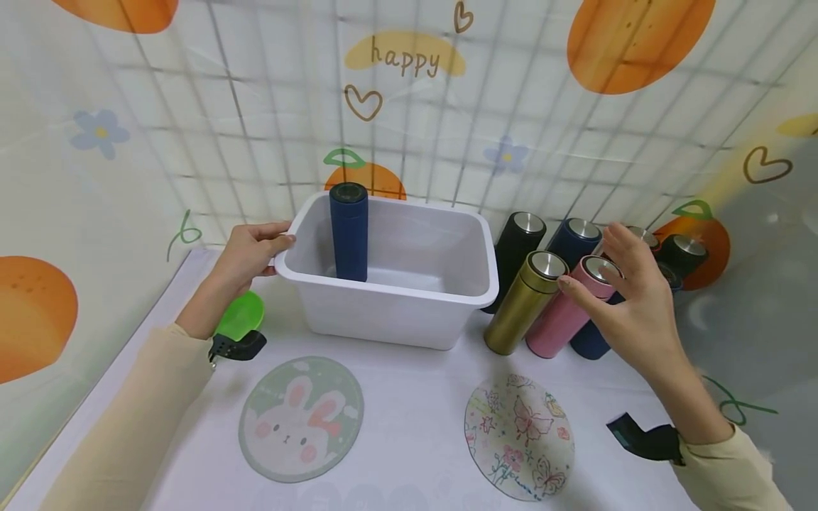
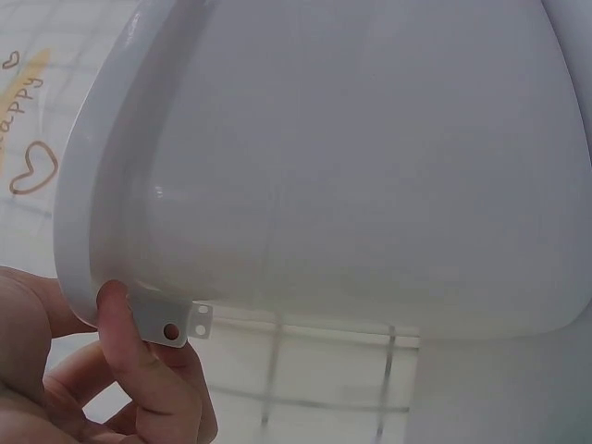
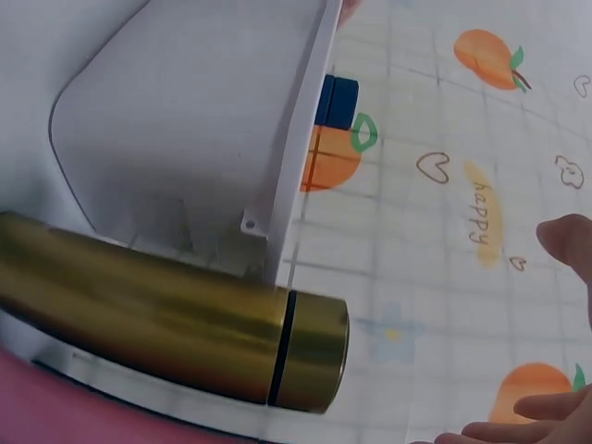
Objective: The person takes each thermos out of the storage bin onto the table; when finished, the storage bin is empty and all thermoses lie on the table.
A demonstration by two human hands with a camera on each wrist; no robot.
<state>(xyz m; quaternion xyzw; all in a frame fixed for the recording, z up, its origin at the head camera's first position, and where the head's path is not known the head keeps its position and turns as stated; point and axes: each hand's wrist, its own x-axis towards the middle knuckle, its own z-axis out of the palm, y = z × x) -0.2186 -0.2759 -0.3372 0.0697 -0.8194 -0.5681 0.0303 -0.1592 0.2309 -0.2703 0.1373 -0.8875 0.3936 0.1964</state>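
Note:
My left hand [image 1: 246,257] grips the left end rim of a white plastic bin [image 1: 383,316]. In the left wrist view, thumb and fingers pinch the bin's lip beside a small tab with a hole. A dark blue thermos flask [image 1: 351,238] stands upright in the bin's left part. My right hand [image 1: 642,312] hovers with spread fingers over the flasks right of the bin, holding nothing. Closest to it are a pink flask [image 1: 562,323] and a gold flask [image 1: 520,309]. The right wrist view shows the gold flask's side, apart from the fingers.
More flasks stand behind, including a black one [image 1: 522,245] and a blue one [image 1: 575,241]. Two round mats, one with a rabbit [image 1: 300,419] and one with butterflies [image 1: 519,436], lie in front. A green dish [image 1: 243,314] sits near my left wrist. A printed curtain [image 1: 409,128] hangs behind.

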